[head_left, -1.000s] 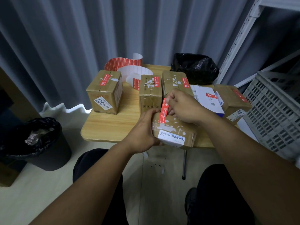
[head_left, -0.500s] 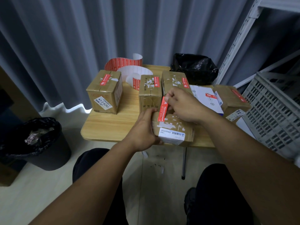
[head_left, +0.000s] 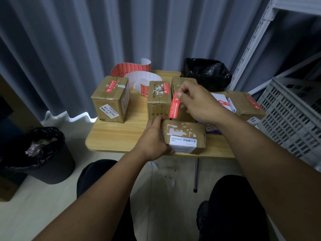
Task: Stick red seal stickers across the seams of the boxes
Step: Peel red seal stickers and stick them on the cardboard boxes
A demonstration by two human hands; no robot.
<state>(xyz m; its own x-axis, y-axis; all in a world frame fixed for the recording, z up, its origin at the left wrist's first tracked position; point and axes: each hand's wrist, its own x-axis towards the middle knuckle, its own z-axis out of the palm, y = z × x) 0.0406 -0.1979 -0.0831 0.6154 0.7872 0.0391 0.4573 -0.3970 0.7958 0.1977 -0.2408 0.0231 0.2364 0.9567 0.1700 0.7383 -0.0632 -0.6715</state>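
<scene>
"Where the floor opens out at nine o'clock of the table, what stands there?"

"A round black bin [head_left: 48,164] lined with a crinkled, glossy bag. It is well apart from the rounded wooden corner of the table [head_left: 118,134], with bare floor between them."

"And on the tabletop?"

"At ten o'clock there is a squarish cardboard box [head_left: 111,101] with shiny tape and a red seal across its top seam. Behind it, at eleven, a sticker roll [head_left: 128,70] curls upward, red on white backing. At twelve stands a narrower box [head_left: 157,105], also sealed."

"The hands?"

"The left hand [head_left: 154,140] grips the left end of a flat box [head_left: 184,131] at six o'clock. Its top is scuffed with torn white label scraps and it sits close to the near edge. The right hand [head_left: 199,103] pinches the top of a long red seal sticker [head_left: 174,106] between thumb and fingers. The strip hangs over the box's far edge, and I cannot tell whether its lower end touches the cardboard."

"Further right?"

"A crumpled black bag [head_left: 206,75] at one o'clock, a sealed box [head_left: 246,106] at three by the table's right edge, and just beside it a grey latticed plastic crate [head_left: 291,122], so that side is crowded."
</scene>
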